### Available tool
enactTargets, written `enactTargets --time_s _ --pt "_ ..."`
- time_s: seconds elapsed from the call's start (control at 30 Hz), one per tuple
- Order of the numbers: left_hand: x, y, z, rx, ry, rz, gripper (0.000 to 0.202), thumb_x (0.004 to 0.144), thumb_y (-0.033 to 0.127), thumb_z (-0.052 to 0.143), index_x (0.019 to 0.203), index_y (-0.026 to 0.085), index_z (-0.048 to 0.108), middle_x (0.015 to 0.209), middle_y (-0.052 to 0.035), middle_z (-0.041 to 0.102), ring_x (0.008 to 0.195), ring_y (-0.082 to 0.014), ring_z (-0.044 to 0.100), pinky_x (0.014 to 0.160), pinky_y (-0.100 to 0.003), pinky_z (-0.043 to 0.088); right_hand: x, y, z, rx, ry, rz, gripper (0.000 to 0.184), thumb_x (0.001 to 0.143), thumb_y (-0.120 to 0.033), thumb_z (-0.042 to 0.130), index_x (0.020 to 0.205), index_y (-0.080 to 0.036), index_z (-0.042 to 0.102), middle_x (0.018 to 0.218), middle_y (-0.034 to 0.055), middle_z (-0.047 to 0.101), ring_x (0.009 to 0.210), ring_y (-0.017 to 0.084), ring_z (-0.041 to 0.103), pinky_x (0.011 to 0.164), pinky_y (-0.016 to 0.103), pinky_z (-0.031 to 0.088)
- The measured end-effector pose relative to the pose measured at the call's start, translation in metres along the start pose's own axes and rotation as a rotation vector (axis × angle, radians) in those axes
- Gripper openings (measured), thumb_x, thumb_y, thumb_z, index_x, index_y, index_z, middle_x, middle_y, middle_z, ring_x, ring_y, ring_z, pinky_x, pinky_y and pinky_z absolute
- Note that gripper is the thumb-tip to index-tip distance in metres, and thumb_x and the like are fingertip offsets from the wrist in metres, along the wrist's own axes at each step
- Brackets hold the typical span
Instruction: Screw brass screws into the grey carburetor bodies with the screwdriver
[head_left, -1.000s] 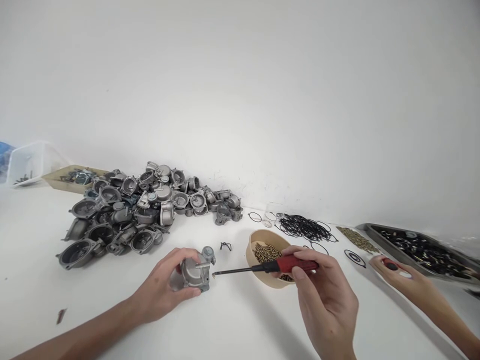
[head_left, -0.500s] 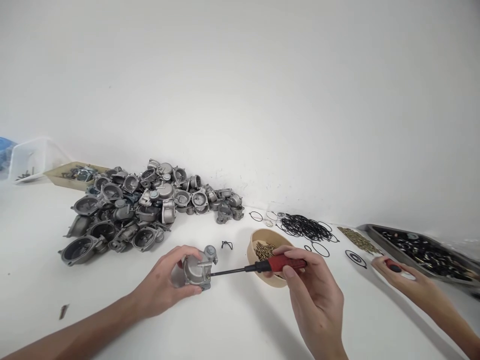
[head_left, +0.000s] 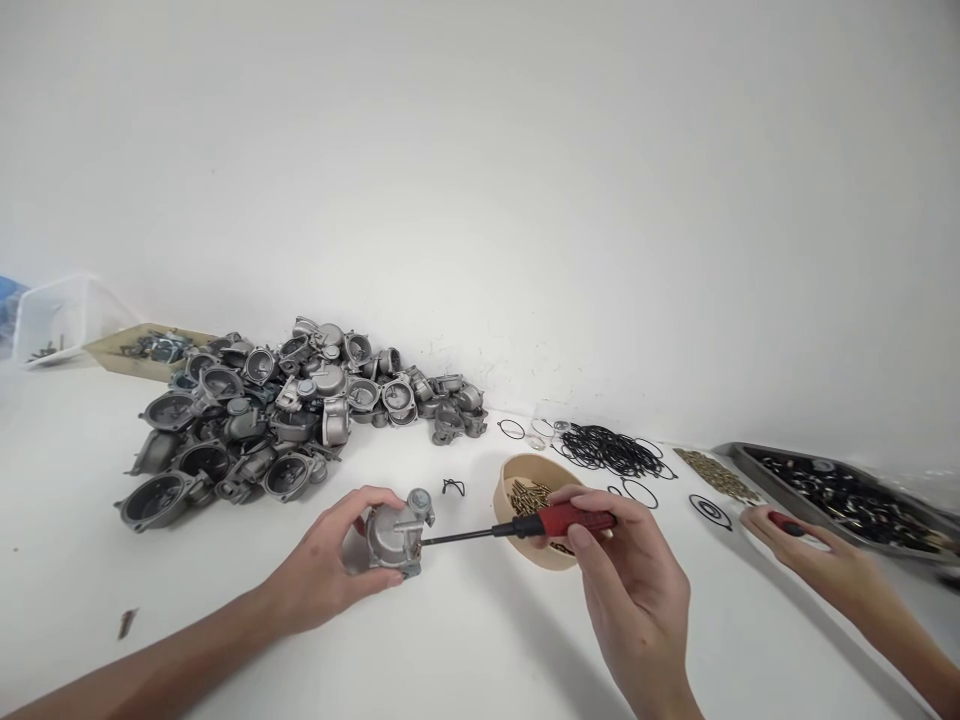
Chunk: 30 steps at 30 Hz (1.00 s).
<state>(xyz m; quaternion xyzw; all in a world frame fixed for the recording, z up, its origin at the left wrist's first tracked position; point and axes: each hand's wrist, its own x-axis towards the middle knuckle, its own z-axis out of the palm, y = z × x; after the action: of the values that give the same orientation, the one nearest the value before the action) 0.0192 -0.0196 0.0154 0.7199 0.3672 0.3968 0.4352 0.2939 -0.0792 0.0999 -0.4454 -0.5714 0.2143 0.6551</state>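
Note:
A grey metal carburetor float bowl rests on the white table, gripped between the thumb and fingers of my left hand. My right hand is closed around the red handle of a screwdriver. Its dark shaft runs left, nearly level, and the tip meets the right side of the float bowl; a small brass-coloured spot shows there, too small to make out. Beneath the screwdriver's handle stands a round tan tub holding many brass-coloured pieces, partly hidden by my right hand.
A large heap of float bowls lies at the back left, near a tan tray. Black rubber rings, brass bits and a grey tray stand to the right. Another person's hand holds a red-handled tool.
The screwdriver and my right hand have shifted very slightly right, the tip still at the float bowl. My left hand keeps the same hold. The view has moved a little.

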Motion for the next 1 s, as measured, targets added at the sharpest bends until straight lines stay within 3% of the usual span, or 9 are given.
enactTargets --time_s 0.43,0.6,1.0 --pt "-0.0018 0.0004 0.0003 0.024 -0.002 0.004 0.049 0.084 0.025 0.079 0.129 0.031 0.061 0.134 -0.0049 0.069 0.120 -0.0299 0.065 0.105 -0.042 0.050 -0.0004 -0.0040 0.0021 0.013 -0.003 -0.022 0.009 0.103 -0.029 0.066 0.111 -0.027 0.069 0.114 0.0095 0.064 0.092 0.022 0.068 0.075 0.034 0.067" --pt "-0.0028 -0.0002 -0.0002 0.029 -0.003 0.013 0.049 0.084 0.024 0.079 0.129 0.031 0.061 0.133 -0.0048 0.069 0.116 -0.0292 0.067 0.103 -0.040 0.051 -0.0017 -0.0067 0.0036 0.010 0.001 -0.012 0.008 0.103 -0.029 0.066 0.110 -0.028 0.070 0.111 0.0083 0.065 0.090 0.020 0.066 0.075 0.031 0.064" --pt "-0.0018 0.0005 -0.0007 0.006 -0.011 -0.013 0.050 0.083 0.023 0.081 0.129 0.032 0.061 0.133 -0.0035 0.069 0.119 -0.0292 0.066 0.105 -0.040 0.049 -0.0015 -0.0036 -0.0001 0.020 -0.044 -0.026 0.010 0.104 -0.032 0.065 0.112 -0.027 0.069 0.113 0.0094 0.067 0.084 0.021 0.068 0.072 0.035 0.065"
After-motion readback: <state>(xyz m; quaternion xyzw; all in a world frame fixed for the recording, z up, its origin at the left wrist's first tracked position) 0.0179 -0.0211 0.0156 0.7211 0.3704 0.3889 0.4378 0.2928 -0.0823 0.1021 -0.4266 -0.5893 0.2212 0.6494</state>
